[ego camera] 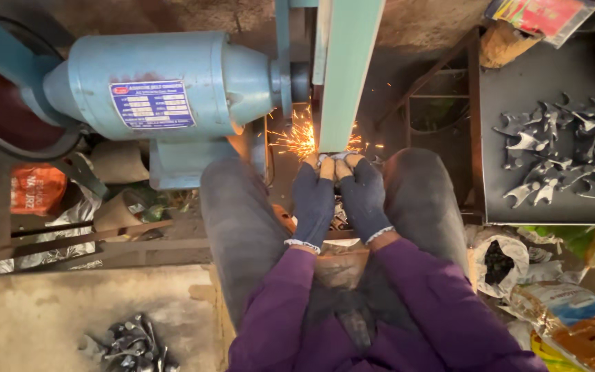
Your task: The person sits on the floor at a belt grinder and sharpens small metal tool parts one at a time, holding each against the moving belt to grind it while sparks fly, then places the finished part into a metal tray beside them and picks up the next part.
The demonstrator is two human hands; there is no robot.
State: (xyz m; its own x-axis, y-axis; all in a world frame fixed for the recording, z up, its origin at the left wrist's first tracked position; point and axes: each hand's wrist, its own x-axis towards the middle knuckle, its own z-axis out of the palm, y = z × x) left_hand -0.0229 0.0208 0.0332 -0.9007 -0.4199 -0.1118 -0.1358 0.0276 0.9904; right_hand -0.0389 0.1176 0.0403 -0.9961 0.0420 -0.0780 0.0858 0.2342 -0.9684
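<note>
Metal piece (333,156) between both hands' fingertips (326,162)

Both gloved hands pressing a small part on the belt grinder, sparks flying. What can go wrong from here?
1. The left hand and right hand pinch a small metal piece right at the moving grinding belt; a slip could drag fingertips or knit gloves in.
2. Sparks spray toward the knees and nearby plastic bags, so burns or smouldering seem possible.
3. The piece may heat up or be flung.

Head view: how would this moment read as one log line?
hands: left and right gloved, pressing small metal part to belt | sparks flying left | finished parts on right table
</note>
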